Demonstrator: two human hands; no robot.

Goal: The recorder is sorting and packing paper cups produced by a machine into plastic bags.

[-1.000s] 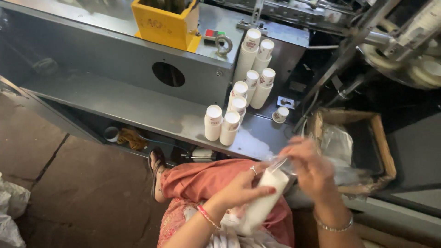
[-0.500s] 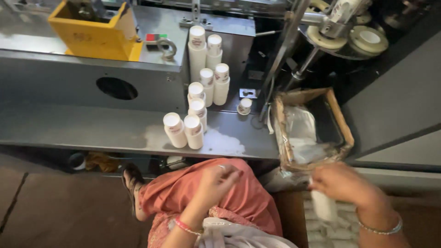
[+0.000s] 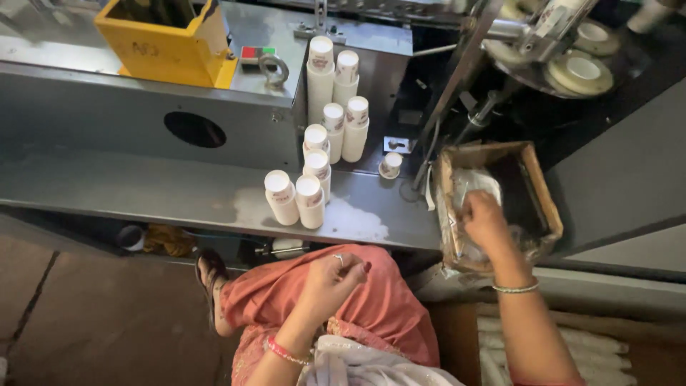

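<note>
The right hand is seen reaching down into the wooden box at the right end of the worktop, fingers bent over the clear plastic bags crumpled inside. Whether a bag is actually pinched cannot be told; the fingertips are buried in the film. The left hand is held loosely curled and empty above the lap, over the pink garment, touching nothing on the worktop.

The step in hand is judged to be the fetching of a bag from the box. The stacks of white paper cups are left standing near the middle of the worktop, towards its back edge, with two short stacks at the front and taller ones behind against the grey machine housing. One single cup is set apart, just beside the box. A yellow bin is perched on top of the housing at the far left.

For the next move, a single sheet of film would need to be separated cleanly from the bundle, and the free left hand would be needed to open it.
</note>
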